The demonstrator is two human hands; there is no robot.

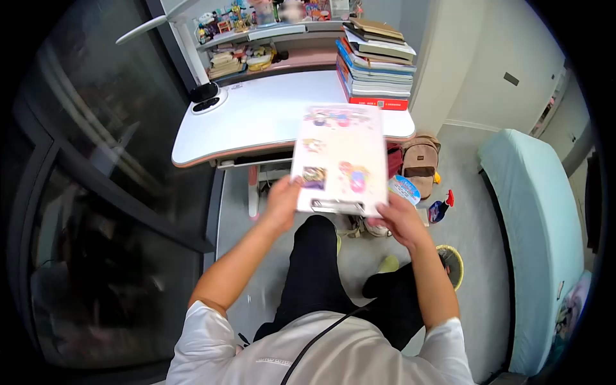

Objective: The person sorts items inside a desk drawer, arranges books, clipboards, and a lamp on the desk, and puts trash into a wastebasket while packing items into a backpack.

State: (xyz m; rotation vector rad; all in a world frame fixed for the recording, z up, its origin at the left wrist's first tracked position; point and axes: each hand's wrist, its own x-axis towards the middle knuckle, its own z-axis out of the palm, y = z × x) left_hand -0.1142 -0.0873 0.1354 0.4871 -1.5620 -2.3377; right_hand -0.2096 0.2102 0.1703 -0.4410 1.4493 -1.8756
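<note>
A white clipboard (337, 144) with colourful cartoon prints is held up in front of the desk, its metal clip at the end nearest me. My left hand (283, 200) grips its left edge near a dark picture on it. At the lower right corner, my right hand (401, 221) is closed on the clipboard. Both thumbs lie near the edges; the other fingers are mostly hidden beneath. Beyond it stretches the white desk top (256, 119), and a tall stack of books (378, 70) stands at its right end.
A white desk lamp (206, 96) stands at the desk's left. Small figures and books fill the shelf (276, 32) behind. On the floor at right are a brown backpack (420, 163), a spray bottle (440, 208) and a yellow-rimmed basket (457, 263). A bed (536, 244) runs along the right.
</note>
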